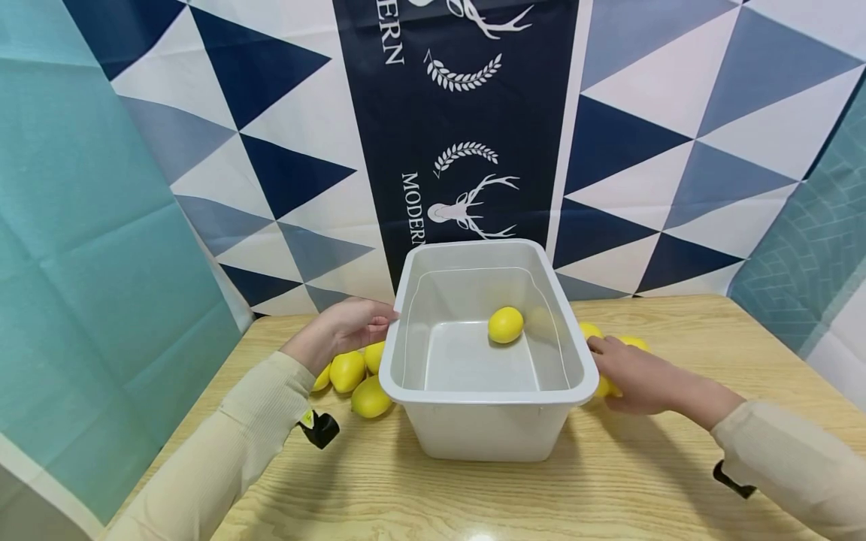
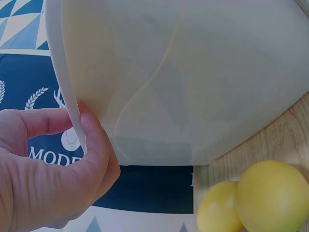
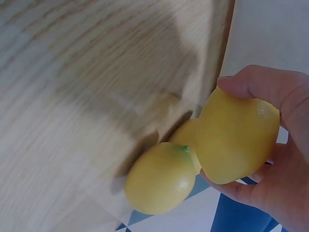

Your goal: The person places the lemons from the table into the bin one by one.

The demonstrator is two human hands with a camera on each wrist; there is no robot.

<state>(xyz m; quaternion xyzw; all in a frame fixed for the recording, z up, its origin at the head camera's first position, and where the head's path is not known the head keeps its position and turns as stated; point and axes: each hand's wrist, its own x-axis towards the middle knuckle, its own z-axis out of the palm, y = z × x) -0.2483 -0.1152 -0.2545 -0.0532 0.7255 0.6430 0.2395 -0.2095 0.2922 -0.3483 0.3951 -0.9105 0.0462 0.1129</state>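
Observation:
A light grey plastic tub (image 1: 483, 432) stands on the wooden table with one lemon (image 1: 505, 325) lying inside. My left hand (image 1: 355, 324) pinches the tub's left rim between thumb and fingers, as the left wrist view also shows. On the tub's right side, my right hand (image 1: 636, 376) grips a lemon (image 3: 236, 137), thumb on one side and fingers on the other. Two more lemons, one of them in front (image 3: 160, 179), lie close by that hand on the table.
Several lemons (image 1: 348, 372) sit on the table (image 1: 325, 488) left of the tub, below my left wrist. Behind the tub hangs a patterned cloth (image 1: 467, 113) with triangles and deer heads. A teal cloth (image 1: 101, 263) borders the left side.

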